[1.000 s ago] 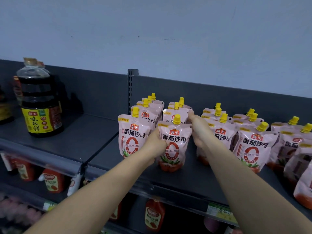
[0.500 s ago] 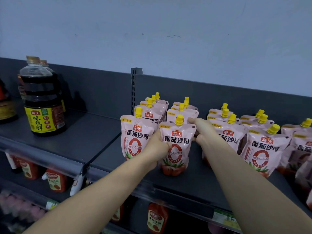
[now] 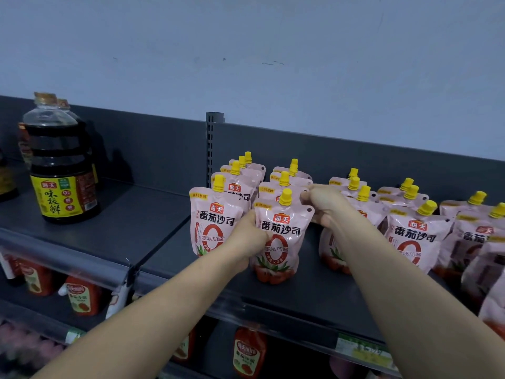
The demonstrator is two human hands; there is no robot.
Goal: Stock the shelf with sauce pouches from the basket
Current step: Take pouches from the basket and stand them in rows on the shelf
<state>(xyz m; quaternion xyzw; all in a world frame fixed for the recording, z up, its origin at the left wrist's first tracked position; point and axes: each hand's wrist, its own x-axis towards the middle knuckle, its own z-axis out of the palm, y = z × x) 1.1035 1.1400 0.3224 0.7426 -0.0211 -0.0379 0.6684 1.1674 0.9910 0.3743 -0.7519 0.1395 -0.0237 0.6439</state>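
Front pouch [image 3: 280, 236]: pink sauce pouch, yellow cap, upright on the dark shelf [image 3: 314, 291], nearest one in its row, second row from the left.
Your left hand [image 3: 250, 236]: on the pouch's left edge at mid height, fingers curled and pinching that edge; thumb side faces you.
Your right hand [image 3: 323, 205]: at the pouch's upper right corner, fingertips pressed together on the corner just beside the cap; how firmly they pinch, you cannot tell from here.
Row behind: more of the same pouches lined up toward the back panel, close together.
Left row [image 3: 216, 222]: another file of pouches just beside your left hand, front one touching it or nearly so.
Right rows [image 3: 412, 236]: several more files of pouches, standing, running off the right edge.
Soy sauce bottle [image 3: 61, 162]: big dark bottle, yellow label, far left on the same level, well apart from the pouches.
Lower shelf [image 3: 82, 294]: red pouches, partly hidden by the shelf edge.
Basket: not in view.
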